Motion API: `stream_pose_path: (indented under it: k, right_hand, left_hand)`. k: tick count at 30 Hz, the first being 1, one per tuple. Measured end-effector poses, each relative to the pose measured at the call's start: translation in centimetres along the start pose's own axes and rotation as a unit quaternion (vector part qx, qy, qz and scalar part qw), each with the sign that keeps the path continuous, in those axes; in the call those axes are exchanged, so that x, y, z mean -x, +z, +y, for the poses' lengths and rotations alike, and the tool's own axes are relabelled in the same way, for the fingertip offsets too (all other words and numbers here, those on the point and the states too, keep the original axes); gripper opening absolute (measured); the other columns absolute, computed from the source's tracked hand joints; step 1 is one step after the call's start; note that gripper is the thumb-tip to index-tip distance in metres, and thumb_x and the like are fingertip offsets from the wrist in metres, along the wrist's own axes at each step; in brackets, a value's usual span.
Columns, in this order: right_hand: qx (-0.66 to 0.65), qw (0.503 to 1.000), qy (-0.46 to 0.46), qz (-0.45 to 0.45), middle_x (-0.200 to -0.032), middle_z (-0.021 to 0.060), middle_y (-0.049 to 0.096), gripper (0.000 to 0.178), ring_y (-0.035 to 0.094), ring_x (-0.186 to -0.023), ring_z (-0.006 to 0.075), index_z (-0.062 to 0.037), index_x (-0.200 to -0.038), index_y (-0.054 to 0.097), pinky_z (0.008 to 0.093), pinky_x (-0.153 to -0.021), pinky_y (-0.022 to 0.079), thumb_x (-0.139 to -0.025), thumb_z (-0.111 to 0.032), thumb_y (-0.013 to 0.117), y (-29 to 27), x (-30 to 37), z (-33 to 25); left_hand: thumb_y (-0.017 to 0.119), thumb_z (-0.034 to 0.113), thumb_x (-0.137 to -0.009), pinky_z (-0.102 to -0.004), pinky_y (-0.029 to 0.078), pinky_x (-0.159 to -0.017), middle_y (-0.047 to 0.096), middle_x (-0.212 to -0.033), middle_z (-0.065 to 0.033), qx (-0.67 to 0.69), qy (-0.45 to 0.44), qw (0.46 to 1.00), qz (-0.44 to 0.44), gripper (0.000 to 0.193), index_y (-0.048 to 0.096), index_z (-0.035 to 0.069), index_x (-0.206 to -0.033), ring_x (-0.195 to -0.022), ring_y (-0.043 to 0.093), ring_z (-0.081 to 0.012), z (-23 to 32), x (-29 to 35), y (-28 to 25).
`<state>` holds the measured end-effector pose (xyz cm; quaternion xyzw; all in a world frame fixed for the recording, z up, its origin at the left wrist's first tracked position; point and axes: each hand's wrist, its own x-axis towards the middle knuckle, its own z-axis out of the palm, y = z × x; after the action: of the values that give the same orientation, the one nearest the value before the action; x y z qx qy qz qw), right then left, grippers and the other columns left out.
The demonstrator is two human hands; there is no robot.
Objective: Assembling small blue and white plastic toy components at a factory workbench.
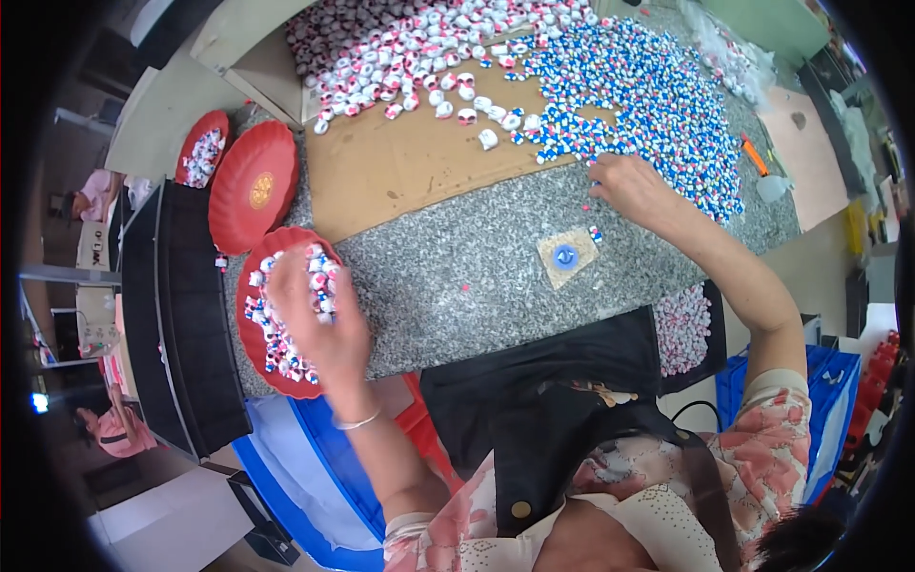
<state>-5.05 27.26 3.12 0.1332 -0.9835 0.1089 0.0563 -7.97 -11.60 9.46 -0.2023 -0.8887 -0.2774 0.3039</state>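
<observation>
My left hand is over a red scalloped plastic dish at the left, its thumb and fingers apart. Small white caps with red and blue parts fill the dish and show between the fingers. At the near edge of a wide heap of small blue-and-white pieces, my right hand has its fingers curled together; what they hold, if anything, is hidden. Nearer me on the granite top, a round blue fixture sits on a small tan board, with one small blue-and-white piece beside it.
Larger white-and-pink caps are heaped at the back on brown cardboard. Another red dish and a smaller filled one stand at the left. An orange-handled tool lies at the right. Pink pieces fill a dark tray near my right elbow.
</observation>
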Motion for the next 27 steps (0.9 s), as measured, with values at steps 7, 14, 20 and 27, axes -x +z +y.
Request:
stream_pose_path:
  k: [7, 14, 20, 27]
  right_hand:
    - [-0.071, 0.993, 0.056, 0.075, -0.088, 0.0148, 0.066, 0.019, 0.064, -0.076, 0.0346, -0.0006, -0.100, 0.066, 0.0422, -0.065, 0.051, -0.082, -0.002, 0.061, -1.3, 2.6, -2.5]
    - [-0.099, 0.979, 0.067, 0.164, -0.088, 0.0133, 0.065, 0.023, 0.061, -0.077, 0.0308, -0.0021, -0.104, 0.068, 0.0366, -0.069, 0.049, -0.081, -0.001, 0.066, 0.3, 9.1, -3.3]
    - [-0.101, 0.990, 0.083, 0.057, -0.079, 0.0137, 0.063, 0.015, 0.063, -0.074, 0.0334, -0.0007, -0.094, 0.067, 0.0399, -0.065, 0.050, -0.080, -0.004, 0.068, -1.4, 7.8, -2.5]
    - [-0.160, 0.986, -0.021, 0.034, -0.080, 0.0135, 0.063, 0.012, 0.063, -0.073, 0.0325, -0.0006, -0.093, 0.066, 0.0402, -0.065, 0.050, -0.081, -0.004, 0.067, -3.0, 5.2, -5.3]
  left_hand:
    - [0.066, 0.003, -0.078, -0.0448, 0.048, -0.081, 0.060, -0.095, -0.0186, 0.203, -0.001, 0.971, -0.125, 0.021, 0.063, 0.002, -0.098, -0.095, 0.058, -0.0381, 4.2, -4.9, 17.1]
    - [0.069, 0.007, -0.078, -0.0431, 0.050, -0.075, 0.060, -0.092, -0.0185, 0.194, 0.034, 0.957, -0.212, 0.027, 0.064, 0.001, -0.104, -0.088, 0.061, -0.0344, 5.7, -4.4, 19.0]
    - [0.066, 0.000, -0.085, -0.0293, 0.053, -0.077, 0.065, -0.107, -0.0119, 0.633, -0.294, 0.653, -0.294, 0.034, 0.061, 0.000, -0.118, -0.088, 0.063, -0.0155, 6.8, 2.5, 11.0]
    - [0.060, -0.007, -0.088, -0.0252, 0.051, -0.084, 0.062, -0.112, -0.0098, 0.680, -0.344, 0.592, -0.264, 0.037, 0.056, -0.001, -0.124, -0.096, 0.062, -0.0143, 5.6, 8.5, 8.3]
